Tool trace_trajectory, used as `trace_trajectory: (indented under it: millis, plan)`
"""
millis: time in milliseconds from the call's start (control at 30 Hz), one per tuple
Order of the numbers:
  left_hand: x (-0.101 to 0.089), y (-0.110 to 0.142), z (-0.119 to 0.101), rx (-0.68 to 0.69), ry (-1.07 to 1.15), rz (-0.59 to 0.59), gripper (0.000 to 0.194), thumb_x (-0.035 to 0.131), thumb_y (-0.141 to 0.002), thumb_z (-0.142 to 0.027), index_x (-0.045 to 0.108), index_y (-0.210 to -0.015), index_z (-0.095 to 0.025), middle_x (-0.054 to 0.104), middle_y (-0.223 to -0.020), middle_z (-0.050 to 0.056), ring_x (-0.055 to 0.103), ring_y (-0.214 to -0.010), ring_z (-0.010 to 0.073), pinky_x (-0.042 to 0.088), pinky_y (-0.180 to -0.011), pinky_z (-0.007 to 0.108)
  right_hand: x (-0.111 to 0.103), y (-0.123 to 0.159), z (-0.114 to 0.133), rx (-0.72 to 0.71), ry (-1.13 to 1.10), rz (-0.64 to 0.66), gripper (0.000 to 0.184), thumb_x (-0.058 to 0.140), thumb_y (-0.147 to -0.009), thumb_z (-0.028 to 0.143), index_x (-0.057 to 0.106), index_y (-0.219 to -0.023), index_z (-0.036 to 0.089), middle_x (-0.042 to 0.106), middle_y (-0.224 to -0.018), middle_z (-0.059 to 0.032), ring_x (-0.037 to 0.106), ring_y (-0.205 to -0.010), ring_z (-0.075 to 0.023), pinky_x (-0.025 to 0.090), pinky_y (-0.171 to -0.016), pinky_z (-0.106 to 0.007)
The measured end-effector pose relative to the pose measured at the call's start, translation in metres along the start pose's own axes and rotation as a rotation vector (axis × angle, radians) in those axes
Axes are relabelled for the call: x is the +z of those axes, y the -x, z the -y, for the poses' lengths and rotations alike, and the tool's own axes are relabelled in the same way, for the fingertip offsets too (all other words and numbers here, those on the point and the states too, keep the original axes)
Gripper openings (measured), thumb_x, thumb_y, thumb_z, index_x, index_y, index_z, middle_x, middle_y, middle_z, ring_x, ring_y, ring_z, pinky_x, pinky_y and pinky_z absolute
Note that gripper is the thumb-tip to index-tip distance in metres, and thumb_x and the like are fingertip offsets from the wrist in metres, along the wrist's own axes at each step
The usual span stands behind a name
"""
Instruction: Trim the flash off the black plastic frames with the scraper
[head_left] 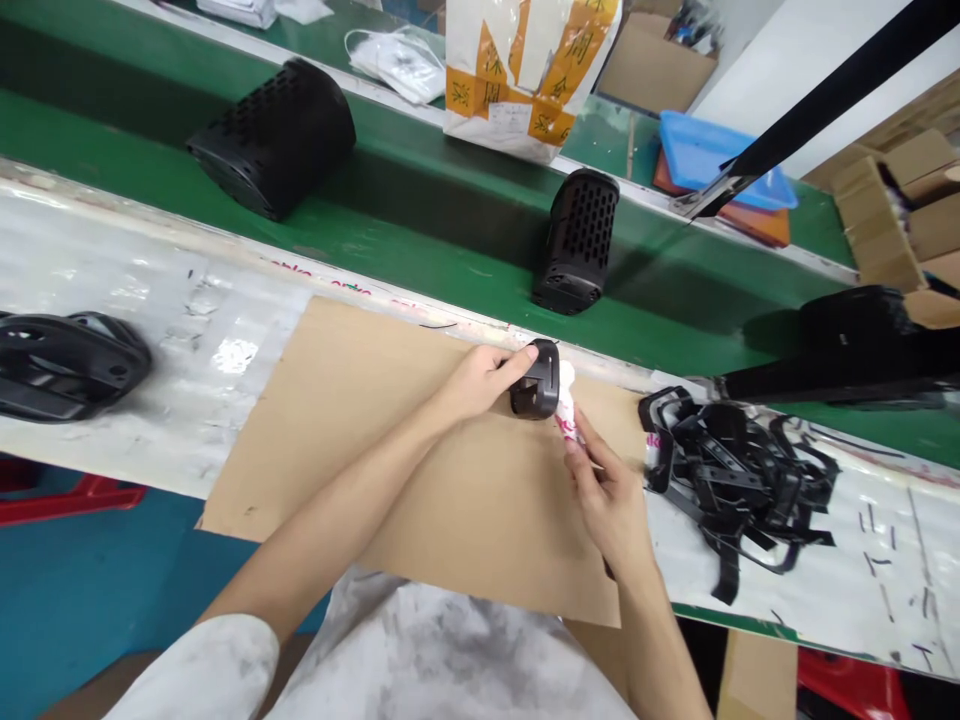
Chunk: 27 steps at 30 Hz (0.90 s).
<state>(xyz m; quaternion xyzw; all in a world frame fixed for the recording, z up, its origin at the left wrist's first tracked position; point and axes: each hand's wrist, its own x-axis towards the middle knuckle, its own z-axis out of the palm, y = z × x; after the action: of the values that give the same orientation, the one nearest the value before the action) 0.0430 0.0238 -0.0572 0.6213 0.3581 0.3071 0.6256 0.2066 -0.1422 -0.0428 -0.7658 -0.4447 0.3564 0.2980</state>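
Brown cardboard sheet (450,500) on white-topped bench (176,400) — black curved plastic part (538,388) at sheet's far edge, clamped in my left hand (481,382); my right hand (609,495) closed round white red-marked tool (566,400) beside part.

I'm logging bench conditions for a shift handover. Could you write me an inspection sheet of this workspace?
Surface: brown cardboard sheet on a white-covered bench.
Things in hand: small black part and white item with pink marks, close together; contact unclear.
Clutter: heap of black pieces right of the cardboard.
Hands: left hand holds the small black part; right hand grips the white item.
Cables: none clearly identifiable.
Surroundings: green strip beyond, bearing perforated black housings; blue tray farther back.
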Motion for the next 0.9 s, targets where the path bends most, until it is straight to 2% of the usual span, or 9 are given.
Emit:
trace_trajectory:
  millis: [200,300,433,500,600,633,767,833,900]
  plan:
    - [0.005,-0.001,0.003,0.001,-0.044,-0.015,0.064,0.041,-0.098,-0.07,0.031,-0.064,-0.017,0.027,-0.063,0.001,0.026,-0.059,0.0098,0.018,-0.057,0.03,-0.007,-0.002,0.001,0.007,-0.045,0.044,0.062,0.062,-0.095,0.051,0.061,-0.149,0.021,0.07,-0.093,-0.0097,0.048,-0.064,-0.0164,0.041,-0.051,-0.026]
    - [0.005,0.0,0.003,0.005,-0.056,-0.027,0.063,0.04,-0.099,-0.069,0.03,-0.063,-0.017,0.026,-0.063,0.001,0.026,-0.059,0.0099,0.017,-0.057,0.03,-0.009,0.002,0.002,0.053,-0.106,-0.076,0.063,0.063,-0.095,0.052,0.056,-0.153,0.026,0.057,-0.075,-0.0024,0.038,-0.057,-0.0119,0.035,-0.049,-0.023]
    - [0.005,0.0,0.003,0.007,-0.049,-0.045,0.064,0.041,-0.099,-0.068,0.031,-0.062,-0.017,0.026,-0.063,0.0,0.026,-0.058,0.0096,0.018,-0.056,0.03,0.003,0.008,0.005,0.103,-0.344,-0.232,0.071,0.066,-0.094,0.055,0.052,-0.156,0.024,0.048,-0.077,-0.0013,0.037,-0.058,-0.0096,0.033,-0.048,-0.021]
    - [0.005,0.0,0.003,0.012,-0.039,-0.046,0.063,0.041,-0.099,-0.068,0.033,-0.063,-0.017,0.028,-0.063,0.001,0.028,-0.059,0.0097,0.02,-0.057,0.03,0.009,0.009,0.005,0.131,-0.386,-0.166,0.073,0.064,-0.095,0.058,0.05,-0.157,0.02,0.046,-0.076,-0.0009,0.037,-0.058,-0.0092,0.033,-0.048,-0.021]
    - [0.006,0.0,0.003,0.015,-0.053,-0.057,0.062,0.041,-0.099,-0.067,0.033,-0.063,-0.017,0.029,-0.064,0.001,0.029,-0.06,0.0098,0.02,-0.057,0.03,0.01,0.006,0.002,0.168,-0.314,0.085,0.073,0.063,-0.096,0.057,0.051,-0.157,0.019,0.039,-0.069,0.0014,0.033,-0.057,-0.009,0.03,-0.048,-0.021]
    - [0.006,0.0,0.003,0.015,-0.059,-0.06,0.062,0.041,-0.099,-0.066,0.033,-0.063,-0.017,0.029,-0.064,0.001,0.029,-0.06,0.0099,0.02,-0.057,0.03,0.009,0.005,0.001,0.164,-0.276,0.115,0.073,0.064,-0.095,0.056,0.051,-0.157,0.019,0.04,-0.069,0.0016,0.033,-0.057,-0.009,0.03,-0.048,-0.021]
    - [0.007,0.001,0.002,0.027,-0.057,-0.062,0.062,0.04,-0.099,-0.066,0.032,-0.063,-0.017,0.027,-0.064,0.001,0.028,-0.059,0.0098,0.02,-0.057,0.03,0.006,0.005,0.001,0.139,-0.276,-0.082,0.073,0.063,-0.095,0.057,0.051,-0.157,0.021,0.045,-0.071,0.0006,0.035,-0.056,-0.0093,0.032,-0.047,-0.021]
    - [0.007,0.001,0.003,0.025,-0.055,-0.061,0.061,0.04,-0.099,-0.066,0.033,-0.063,-0.016,0.029,-0.064,0.001,0.03,-0.06,0.01,0.021,-0.058,0.03,0.007,0.005,0.002,0.144,-0.303,-0.042,0.072,0.062,-0.096,0.057,0.051,-0.156,0.02,0.041,-0.07,0.0011,0.034,-0.057,-0.0093,0.031,-0.048,-0.021]
    - [0.007,0.001,0.004,0.021,-0.054,-0.06,0.061,0.04,-0.099,-0.066,0.035,-0.064,-0.016,0.031,-0.064,0.001,0.031,-0.06,0.0103,0.022,-0.058,0.029,0.007,0.004,0.002,0.146,-0.265,0.086,0.071,0.063,-0.096,0.056,0.052,-0.156,0.021,0.04,-0.069,0.0016,0.033,-0.057,-0.0091,0.031,-0.048,-0.021]
